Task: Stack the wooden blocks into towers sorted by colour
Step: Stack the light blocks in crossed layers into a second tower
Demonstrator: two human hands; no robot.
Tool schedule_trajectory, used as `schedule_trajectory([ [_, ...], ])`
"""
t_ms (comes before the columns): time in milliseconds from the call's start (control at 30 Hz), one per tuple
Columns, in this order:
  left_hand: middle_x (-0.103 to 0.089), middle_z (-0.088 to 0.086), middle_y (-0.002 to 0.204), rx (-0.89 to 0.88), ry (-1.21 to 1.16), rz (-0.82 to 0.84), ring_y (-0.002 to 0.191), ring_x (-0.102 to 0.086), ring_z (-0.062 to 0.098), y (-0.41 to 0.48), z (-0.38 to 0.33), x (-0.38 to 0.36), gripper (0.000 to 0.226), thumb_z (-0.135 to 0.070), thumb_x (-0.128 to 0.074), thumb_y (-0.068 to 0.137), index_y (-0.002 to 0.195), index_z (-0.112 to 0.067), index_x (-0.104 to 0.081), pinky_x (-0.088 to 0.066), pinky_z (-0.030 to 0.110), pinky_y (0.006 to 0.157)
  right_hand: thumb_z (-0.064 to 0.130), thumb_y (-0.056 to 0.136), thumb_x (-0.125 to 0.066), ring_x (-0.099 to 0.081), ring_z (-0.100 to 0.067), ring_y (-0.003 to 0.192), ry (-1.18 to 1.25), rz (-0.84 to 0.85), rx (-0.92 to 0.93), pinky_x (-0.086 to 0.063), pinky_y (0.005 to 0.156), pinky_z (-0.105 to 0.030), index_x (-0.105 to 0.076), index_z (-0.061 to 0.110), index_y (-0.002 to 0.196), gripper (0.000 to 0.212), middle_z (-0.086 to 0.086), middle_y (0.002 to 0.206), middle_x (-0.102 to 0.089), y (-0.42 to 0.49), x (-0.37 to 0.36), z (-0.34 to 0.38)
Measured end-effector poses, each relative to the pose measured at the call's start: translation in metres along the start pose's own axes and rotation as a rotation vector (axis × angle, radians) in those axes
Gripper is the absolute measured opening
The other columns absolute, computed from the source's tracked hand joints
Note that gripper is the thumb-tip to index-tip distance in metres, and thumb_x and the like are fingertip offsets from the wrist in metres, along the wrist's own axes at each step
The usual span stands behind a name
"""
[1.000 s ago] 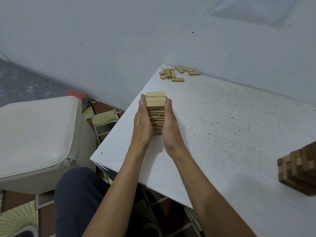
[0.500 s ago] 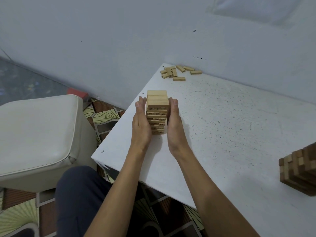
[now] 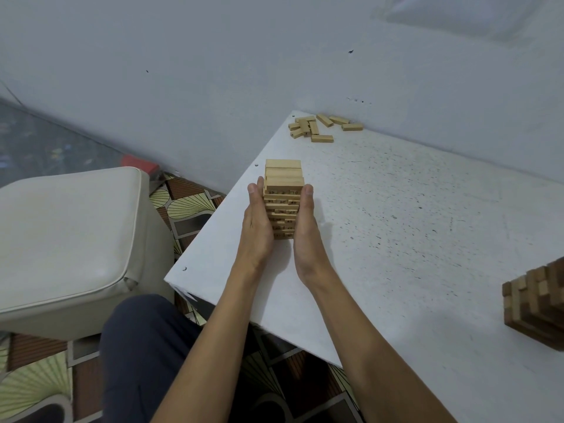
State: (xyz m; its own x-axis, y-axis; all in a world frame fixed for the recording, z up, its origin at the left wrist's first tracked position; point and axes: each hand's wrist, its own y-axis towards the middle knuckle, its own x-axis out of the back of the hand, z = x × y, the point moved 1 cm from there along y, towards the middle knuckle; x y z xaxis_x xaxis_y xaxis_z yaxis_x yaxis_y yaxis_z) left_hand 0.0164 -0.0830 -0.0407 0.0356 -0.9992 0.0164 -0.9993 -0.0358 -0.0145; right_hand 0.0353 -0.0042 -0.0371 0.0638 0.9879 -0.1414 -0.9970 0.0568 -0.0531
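- Light tower (image 3: 283, 193) is stood near the left edge of the bench (image 3: 412, 239) and pressed between the left hand (image 3: 257, 230) and right hand (image 3: 306, 230); both palms flat, fingers straight, nothing grasped.
- Top layers are seen slightly offset; they could be sheared off by uneven pressure.
- If one palm is withdrawn first, toppling toward the edge is judged possible.
- Loose light blocks (image 3: 320, 129) are left unstacked at the far corner.
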Motion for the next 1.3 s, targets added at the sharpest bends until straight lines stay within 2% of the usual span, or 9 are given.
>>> schedule_trajectory([
  [133, -0.062, -0.001, 0.132, -0.007, -0.020, 0.008, 0.125, -0.054, 0.007, -0.002, -0.003, 0.000, 0.069, -0.056, -0.008, 0.101, 0.142, -0.019, -0.050, -0.037, 0.037, 0.114, 0.070, 0.094, -0.018, -0.058, -0.003, 0.120, 0.010, 0.006, 0.007, -0.043, 0.108, -0.035, -0.054, 0.036, 0.135, 0.064, 0.011, 0.128, -0.064, 0.000, 0.001, -0.001],
  [267, -0.063, -0.002, 0.131, -0.043, -0.029, 0.013, 0.126, -0.054, 0.011, 0.001, -0.003, 0.003, 0.074, -0.066, -0.009, 0.097, 0.139, -0.023, -0.052, -0.037, 0.043, 0.113, 0.076, 0.091, -0.025, -0.050, -0.009, 0.131, -0.044, 0.024, 0.015, -0.039, 0.112, -0.042, -0.044, 0.030, 0.146, 0.074, 0.005, 0.141, -0.056, 0.000, 0.005, 0.000],
  [400, -0.071, -0.004, 0.116, -0.055, -0.116, -0.014, 0.114, -0.063, 0.009, 0.000, -0.008, 0.007, 0.059, -0.048, -0.011, 0.105, 0.129, -0.023, -0.058, -0.045, 0.040, 0.106, 0.062, 0.087, -0.052, -0.025, -0.001, 0.144, -0.090, 0.031, 0.050, -0.039, 0.097, -0.005, -0.013, 0.028, 0.157, 0.087, 0.007, 0.162, -0.023, 0.002, 0.027, 0.008],
  [500, -0.073, -0.006, 0.107, -0.018, -0.148, -0.021, 0.106, -0.067, 0.010, 0.001, -0.009, 0.008, 0.055, -0.048, -0.013, 0.105, 0.121, -0.026, -0.061, -0.049, 0.041, 0.101, 0.053, 0.082, -0.069, -0.020, -0.002, 0.147, -0.209, 0.099, 0.097, -0.026, 0.119, -0.028, -0.011, 0.031, 0.157, 0.098, 0.010, 0.162, -0.020, 0.007, 0.043, 0.012],
  [567, -0.075, -0.005, 0.103, -0.004, -0.150, -0.022, 0.102, -0.068, 0.012, 0.003, -0.009, 0.009, 0.057, -0.050, -0.013, 0.104, 0.118, -0.025, -0.062, -0.050, 0.043, 0.099, 0.050, 0.074, -0.078, -0.021, 0.000, 0.146, -0.303, 0.140, 0.107, -0.022, 0.122, -0.037, -0.013, 0.032, 0.157, 0.106, 0.011, 0.161, -0.023, 0.014, 0.047, 0.010],
  [667, -0.075, -0.001, 0.100, 0.003, -0.120, -0.019, 0.099, -0.070, 0.016, 0.006, -0.010, 0.009, 0.058, -0.051, -0.013, 0.104, 0.111, -0.026, -0.065, -0.052, 0.046, 0.096, 0.051, 0.063, -0.089, -0.028, -0.002, 0.144, -0.380, 0.186, 0.115, -0.030, 0.118, -0.046, -0.020, 0.036, 0.154, 0.115, 0.015, 0.156, -0.035, 0.025, 0.049, 0.004],
  [867, -0.075, 0.003, 0.100, 0.015, -0.092, 0.001, 0.097, -0.071, 0.017, 0.013, -0.009, 0.011, 0.066, -0.056, -0.012, 0.102, 0.112, -0.021, -0.067, -0.054, 0.041, 0.091, 0.052, 0.056, -0.093, -0.040, -0.010, 0.140, -0.407, 0.204, 0.102, -0.040, 0.111, -0.049, -0.029, 0.038, 0.150, 0.114, 0.012, 0.147, -0.048, 0.035, 0.046, 0.002],
  [1100, -0.075, 0.009, 0.102, 0.025, -0.115, 0.008, 0.099, -0.070, 0.023, 0.017, -0.006, 0.012, 0.071, -0.058, -0.012, 0.099, 0.114, -0.015, -0.066, -0.051, 0.051, 0.097, 0.055, 0.054, -0.093, -0.042, -0.017, 0.139, -0.405, 0.206, 0.070, -0.041, 0.108, -0.055, -0.028, 0.041, 0.149, 0.116, 0.009, 0.146, -0.049, 0.040, 0.044, 0.008],
  [1300, -0.075, 0.004, 0.096, 0.017, -0.096, -0.012, 0.096, -0.071, 0.021, 0.012, -0.008, 0.010, 0.064, -0.050, -0.011, 0.104, 0.109, -0.019, -0.067, -0.052, 0.050, 0.096, 0.054, 0.055, -0.093, -0.045, -0.016, 0.137, -0.412, 0.205, 0.070, -0.042, 0.108, -0.052, -0.031, 0.041, 0.148, 0.113, 0.011, 0.143, -0.052, 0.040, 0.044, 0.008],
])
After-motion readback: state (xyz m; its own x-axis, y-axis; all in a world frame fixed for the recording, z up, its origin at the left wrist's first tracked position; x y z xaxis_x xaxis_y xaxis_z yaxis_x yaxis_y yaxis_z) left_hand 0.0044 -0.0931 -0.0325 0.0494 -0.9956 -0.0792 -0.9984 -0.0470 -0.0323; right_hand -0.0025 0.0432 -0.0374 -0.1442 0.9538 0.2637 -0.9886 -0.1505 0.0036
